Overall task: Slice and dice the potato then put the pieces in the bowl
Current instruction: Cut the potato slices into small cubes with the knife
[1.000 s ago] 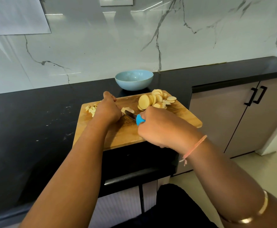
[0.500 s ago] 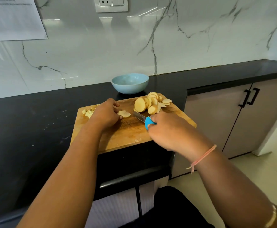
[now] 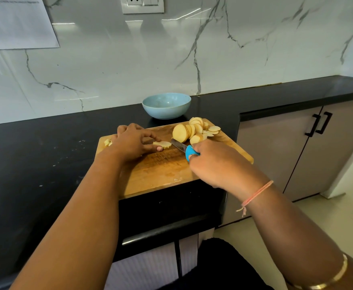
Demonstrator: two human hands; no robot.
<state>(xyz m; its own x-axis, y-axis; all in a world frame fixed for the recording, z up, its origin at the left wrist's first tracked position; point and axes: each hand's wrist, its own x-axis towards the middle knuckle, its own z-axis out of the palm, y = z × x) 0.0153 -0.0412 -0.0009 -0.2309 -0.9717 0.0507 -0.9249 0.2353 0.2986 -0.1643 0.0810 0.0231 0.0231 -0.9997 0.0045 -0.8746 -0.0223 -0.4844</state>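
A wooden cutting board [image 3: 161, 174] lies on the black counter. Round potato slices [image 3: 194, 130] are heaped at its far right corner, and a few diced bits [image 3: 107, 142] show at the far left, mostly hidden by my left hand. My left hand [image 3: 132, 142] holds a small stack of slices [image 3: 162, 144] flat on the board with thumb and fingertips. My right hand [image 3: 217, 164] grips the blue handle of a knife [image 3: 184, 148], whose blade points at that stack. A light blue bowl [image 3: 166, 105] stands behind the board; its inside looks bare.
The black counter [image 3: 35, 164] stretches left and right, with white specks on the left. A marble wall with a socket plate [image 3: 142, 4] and a paper sheet [image 3: 17, 21] rises behind. Cabinet doors with black handles [image 3: 320, 125] are at the right.
My right hand and the knife have drawn back to the right, away from my left hand. My left hand now holds a fresh small stack of slices mid-board.
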